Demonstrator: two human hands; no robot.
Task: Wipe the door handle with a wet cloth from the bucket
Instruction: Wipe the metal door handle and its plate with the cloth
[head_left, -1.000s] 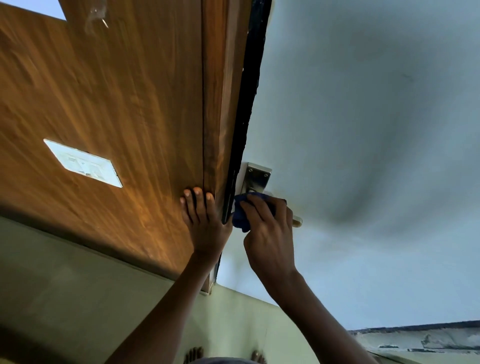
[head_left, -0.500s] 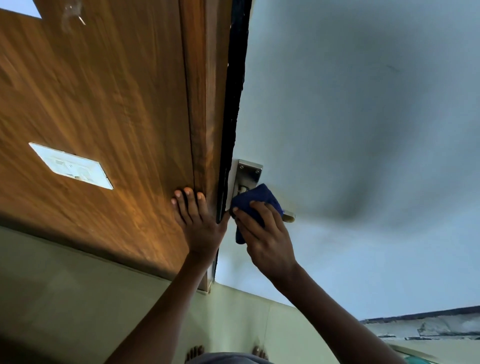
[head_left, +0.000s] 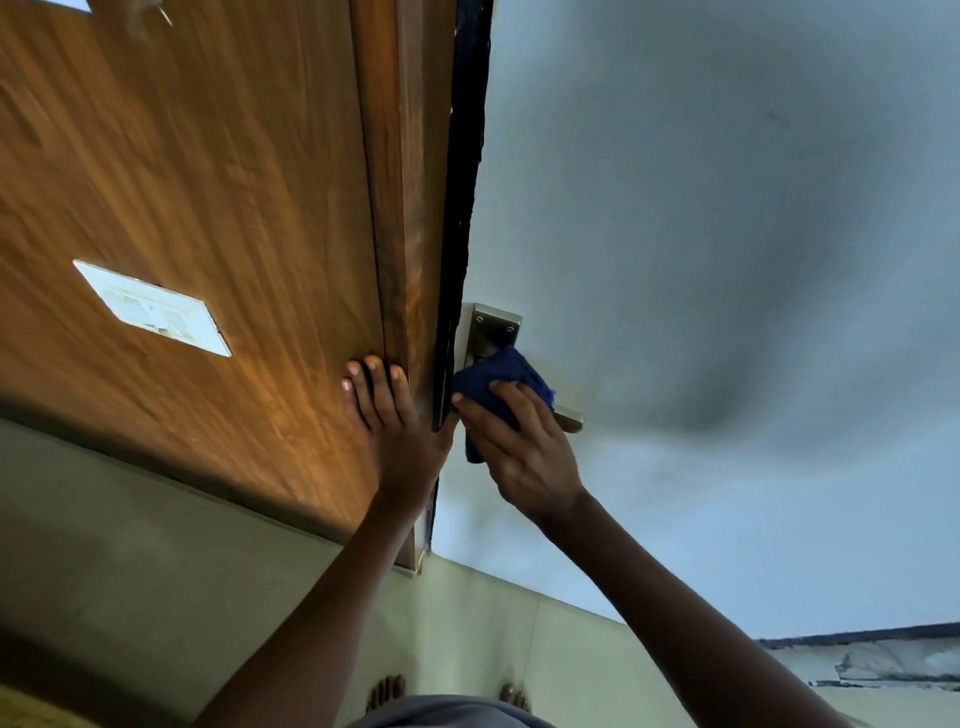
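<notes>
A metal door handle (head_left: 567, 419) on a silver backplate (head_left: 491, 332) sits on the pale grey-blue door (head_left: 727, 260). My right hand (head_left: 524, 452) presses a dark blue cloth (head_left: 493, 382) over the lever, so only the lever's tip and the plate's top show. My left hand (head_left: 397, 421) rests flat with fingers spread on the brown wooden panel (head_left: 208, 182), right beside the door's black edge (head_left: 460, 208), holding nothing. No bucket is in view.
A white switch plate (head_left: 153, 309) is set into the wooden panel at left. Pale floor tiles (head_left: 130, 571) lie below, with my bare toes (head_left: 387, 693) at the bottom edge. A chipped ledge (head_left: 883, 660) runs at the lower right.
My right hand has slid lower on the handle, leaving the blue cloth bunched above the fingers against the backplate. My left hand stays on the wood. The camera view shifted slightly.
</notes>
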